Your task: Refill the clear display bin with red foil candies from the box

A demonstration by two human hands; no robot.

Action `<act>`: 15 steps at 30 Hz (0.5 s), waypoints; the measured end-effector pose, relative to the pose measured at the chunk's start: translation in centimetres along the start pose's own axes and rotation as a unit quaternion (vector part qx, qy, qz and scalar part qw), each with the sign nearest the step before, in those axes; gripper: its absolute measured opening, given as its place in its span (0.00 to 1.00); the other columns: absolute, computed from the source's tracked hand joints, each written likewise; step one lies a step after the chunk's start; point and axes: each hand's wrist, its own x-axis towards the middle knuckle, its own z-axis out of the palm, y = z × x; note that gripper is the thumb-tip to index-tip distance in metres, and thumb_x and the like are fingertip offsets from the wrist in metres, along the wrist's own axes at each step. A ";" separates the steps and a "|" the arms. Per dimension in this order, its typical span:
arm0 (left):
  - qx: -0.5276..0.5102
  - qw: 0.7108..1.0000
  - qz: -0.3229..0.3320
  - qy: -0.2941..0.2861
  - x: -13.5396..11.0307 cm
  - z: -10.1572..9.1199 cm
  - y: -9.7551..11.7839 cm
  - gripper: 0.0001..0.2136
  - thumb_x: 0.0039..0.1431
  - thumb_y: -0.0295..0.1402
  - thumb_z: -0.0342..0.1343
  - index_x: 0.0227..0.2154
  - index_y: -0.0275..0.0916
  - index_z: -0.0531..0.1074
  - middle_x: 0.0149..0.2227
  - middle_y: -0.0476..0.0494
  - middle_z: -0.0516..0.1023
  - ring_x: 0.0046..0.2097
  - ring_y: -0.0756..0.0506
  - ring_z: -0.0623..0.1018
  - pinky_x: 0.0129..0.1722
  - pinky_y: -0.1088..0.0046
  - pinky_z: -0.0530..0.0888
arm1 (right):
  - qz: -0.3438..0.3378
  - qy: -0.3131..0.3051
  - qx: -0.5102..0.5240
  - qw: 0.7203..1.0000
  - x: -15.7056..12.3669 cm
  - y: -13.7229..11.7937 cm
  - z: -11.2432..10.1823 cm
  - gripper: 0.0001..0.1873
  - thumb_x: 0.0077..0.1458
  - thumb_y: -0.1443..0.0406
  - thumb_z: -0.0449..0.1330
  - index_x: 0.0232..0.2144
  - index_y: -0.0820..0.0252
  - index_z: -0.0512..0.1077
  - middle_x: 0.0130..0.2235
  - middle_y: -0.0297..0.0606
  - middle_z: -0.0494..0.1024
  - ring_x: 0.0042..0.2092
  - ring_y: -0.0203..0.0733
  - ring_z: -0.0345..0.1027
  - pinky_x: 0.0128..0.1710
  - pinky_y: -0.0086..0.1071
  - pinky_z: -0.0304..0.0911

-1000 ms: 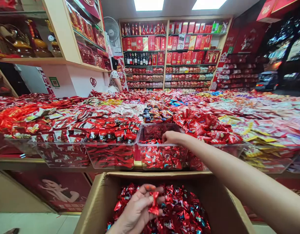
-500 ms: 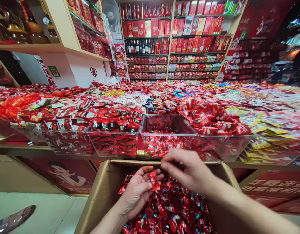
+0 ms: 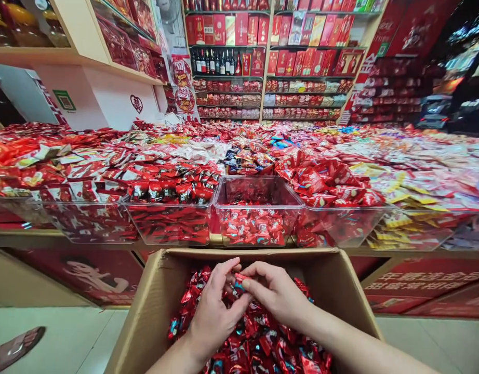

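Observation:
Both hands meet over an open cardboard box (image 3: 343, 291) heaped with shiny red wrapped candies (image 3: 258, 340). Between the fingertips is one red wrapped candy (image 3: 239, 280). My right hand (image 3: 280, 293) pinches it between thumb and forefinger. My left hand (image 3: 214, 306) curls round it from the other side, fingers bent behind the candy and thumb below. The left fingertips are partly hidden. Just beyond the box, a clear plastic bin (image 3: 258, 206) is partly filled with similar red candies.
Clear bins of red packets (image 3: 165, 223), larger red packets (image 3: 325, 182) and yellow packets (image 3: 403, 223) line the counter edge. Shelves (image 3: 265, 62) with bottles and red boxes stand behind. A sandalled foot (image 3: 19, 345) is on the floor at lower left.
My right hand has come down and left to meet my left hand at the candy. The left hand has turned from palm-up to curl inward. The camera view has shifted slightly.

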 end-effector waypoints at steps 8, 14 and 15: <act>-0.042 0.999 -0.007 -0.026 0.4 -0.2 0.8 0.26 0.48 0.31 0.54 0.49 0.46 0.52 0.33 0.50 0.67 0.32 0.50 0.69 0.33 0.75 0.67 | -0.063 0.053 -0.077 0.994 0.0 -2.3 -0.9 0.07 0.51 0.64 0.50 0.27 0.59 0.67 0.26 0.34 0.71 0.28 0.34 0.62 0.29 0.27 0.59; 0.135 0.971 -0.036 -0.196 -0.2 -1.2 -1.4 0.14 0.49 0.33 0.50 0.40 0.44 0.67 0.34 0.46 0.72 0.35 0.45 0.70 0.36 0.71 0.66 | -0.223 0.210 -0.273 0.912 5.3 -8.5 -5.9 0.09 0.53 0.64 0.48 0.34 0.58 0.67 0.34 0.37 0.71 0.36 0.36 0.63 0.36 0.29 0.58; 0.164 0.961 -0.024 -0.219 -0.5 -1.4 -2.1 0.14 0.48 0.33 0.52 0.40 0.45 0.68 0.37 0.45 0.72 0.39 0.43 0.70 0.40 0.69 0.65 | -0.194 0.199 -0.316 0.907 7.0 -8.8 -6.7 0.11 0.53 0.64 0.47 0.34 0.59 0.67 0.35 0.38 0.71 0.36 0.37 0.63 0.36 0.29 0.57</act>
